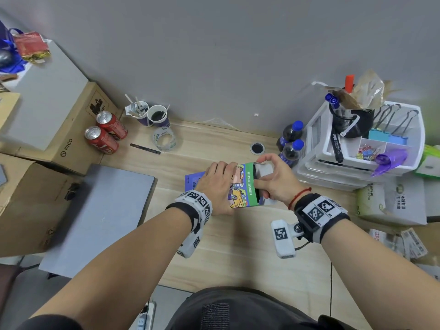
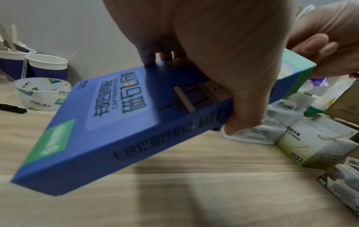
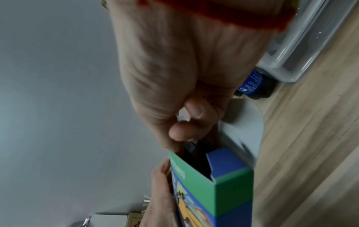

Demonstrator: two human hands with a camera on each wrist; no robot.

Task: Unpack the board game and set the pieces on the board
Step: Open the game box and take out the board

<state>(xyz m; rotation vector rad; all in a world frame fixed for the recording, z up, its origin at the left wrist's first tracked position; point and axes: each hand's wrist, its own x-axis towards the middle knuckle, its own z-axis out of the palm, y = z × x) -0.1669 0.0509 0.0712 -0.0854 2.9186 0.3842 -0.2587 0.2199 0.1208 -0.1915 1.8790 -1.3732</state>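
Right hand (image 1: 273, 179) fingers (image 3: 182, 133) curl into the game box (image 1: 240, 186) open end, frame centre, pinching dark contents. Left hand (image 1: 219, 184) clamps the box, tilted above the desk (image 1: 238, 246). Advice: hold the box steady, pull straight along its length, flap (image 3: 244, 122) kept clear.

Bare desk (image 1: 238, 253) lies open between the hands and the person's body. To the left a grey laptop (image 1: 104, 210) and cardboard boxes (image 1: 59, 129) hem the way. Cans (image 1: 104, 136), cups (image 1: 152, 115) and a tape roll (image 1: 164, 139) crowd the far left. Bottles (image 1: 291, 144) and stacked trays (image 1: 357, 153) block the right, close beside the game box (image 1: 242, 186).
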